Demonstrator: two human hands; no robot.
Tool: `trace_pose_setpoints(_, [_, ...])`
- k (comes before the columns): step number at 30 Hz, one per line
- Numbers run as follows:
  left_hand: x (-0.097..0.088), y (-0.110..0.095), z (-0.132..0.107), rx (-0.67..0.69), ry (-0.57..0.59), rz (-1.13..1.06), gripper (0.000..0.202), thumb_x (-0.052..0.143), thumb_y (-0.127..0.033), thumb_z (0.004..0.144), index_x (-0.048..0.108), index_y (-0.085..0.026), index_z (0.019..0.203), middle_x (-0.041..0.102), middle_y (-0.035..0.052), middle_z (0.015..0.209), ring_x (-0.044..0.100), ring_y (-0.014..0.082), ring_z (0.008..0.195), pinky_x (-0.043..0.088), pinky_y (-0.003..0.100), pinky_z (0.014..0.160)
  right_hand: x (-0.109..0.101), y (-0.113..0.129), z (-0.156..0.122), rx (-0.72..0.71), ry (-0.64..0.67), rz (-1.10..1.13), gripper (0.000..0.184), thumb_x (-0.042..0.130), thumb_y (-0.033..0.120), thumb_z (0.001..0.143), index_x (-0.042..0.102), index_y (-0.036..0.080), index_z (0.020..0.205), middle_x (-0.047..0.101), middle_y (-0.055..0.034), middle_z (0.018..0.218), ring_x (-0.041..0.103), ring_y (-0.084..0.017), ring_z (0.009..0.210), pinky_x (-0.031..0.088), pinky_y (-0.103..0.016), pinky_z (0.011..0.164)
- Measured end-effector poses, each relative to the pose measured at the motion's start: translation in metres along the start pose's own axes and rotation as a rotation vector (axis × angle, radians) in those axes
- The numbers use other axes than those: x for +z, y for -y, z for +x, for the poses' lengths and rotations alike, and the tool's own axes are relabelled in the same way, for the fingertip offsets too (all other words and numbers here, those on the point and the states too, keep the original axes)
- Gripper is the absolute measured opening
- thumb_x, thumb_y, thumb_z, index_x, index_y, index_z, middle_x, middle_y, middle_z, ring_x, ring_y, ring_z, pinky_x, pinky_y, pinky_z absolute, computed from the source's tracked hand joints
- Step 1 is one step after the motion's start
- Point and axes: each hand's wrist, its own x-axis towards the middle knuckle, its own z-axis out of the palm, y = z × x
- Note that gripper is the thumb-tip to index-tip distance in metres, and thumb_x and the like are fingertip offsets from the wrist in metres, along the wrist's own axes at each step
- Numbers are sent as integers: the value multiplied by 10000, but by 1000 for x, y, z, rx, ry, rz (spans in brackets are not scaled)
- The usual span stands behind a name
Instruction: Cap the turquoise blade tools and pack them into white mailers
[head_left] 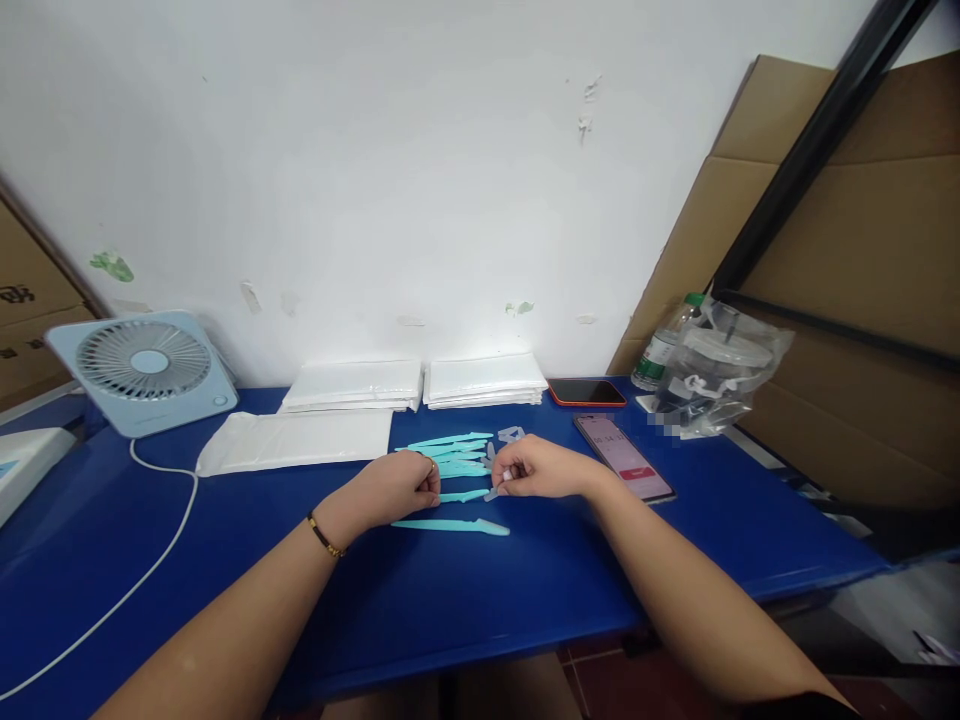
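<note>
My left hand (420, 482) is closed around the handle of a turquoise eyebrow razor (465, 496). At the razor's blade end, the fingers of my right hand (517, 470) pinch a small translucent cap (492, 494); I cannot tell whether it is fully over the blade. Nearer to me, another turquoise razor (450, 525) lies flat on the blue table (480, 600). Just beyond my hands is a loose group of several more razors (450, 445). A few clear caps (511, 434) lie beside that group, partly hidden by my right hand.
Two stacks of white packets (352, 385) (484, 380) stand against the wall, with one white packet (300, 440) in front. A blue fan (150, 365) and its cable are on the left. Rightward lie two phones (589, 392) (626, 455), a bottle (664, 345) and a bagged cup (720, 360).
</note>
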Motion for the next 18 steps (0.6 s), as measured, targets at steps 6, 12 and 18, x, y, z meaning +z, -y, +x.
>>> trace_pose_setpoints(6, [1,-5,-1,4,10,-34,159,535,-331,746,650,-221,741,661,5,751,555,148,657,353,233,540,8,4,6,3,-45,-8,167,610,278,769,682,158,861,638,-18,745,546,-108,630,400,-193,545])
trace_pose_setpoints(12, [2,-12,-2,30,62,-65,183,545,-369,748,650,-220,752,649,3,729,554,141,630,358,228,526,12,10,8,10,20,18,196,667,323,722,686,155,822,633,-6,682,558,-109,603,390,-185,518])
trace_pose_setpoints(18, [-1,-1,4,-40,-219,111,241,547,-384,757,624,-238,931,628,19,974,581,182,824,406,261,661,-8,-9,-6,100,-274,-132,127,556,176,779,670,163,833,643,-22,761,575,-121,661,404,-206,592])
